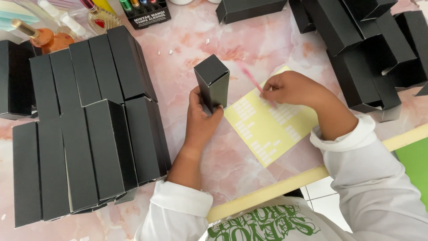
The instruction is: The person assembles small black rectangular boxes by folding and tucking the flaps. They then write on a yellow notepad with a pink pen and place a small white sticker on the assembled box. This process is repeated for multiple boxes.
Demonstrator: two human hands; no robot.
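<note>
Your left hand [200, 120] grips the tall black box [212, 82] upright, fingers closed around it; your right hand [290, 88] pinches a pink tool [252, 79] over the yellow label sheet [267, 129].

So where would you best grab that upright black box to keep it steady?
Around its lower half, from the side nearest the person, as the left hand does now: the black box is tall and narrow with flat sides, so fingers wrapping the bottom steady it and leave the top clear.

Upright black boxes grouped at left [84, 129]: about fourteen. One black box held in hand [212, 82]. One yellow label sheet [269, 127], one pink tool [252, 80].
</note>
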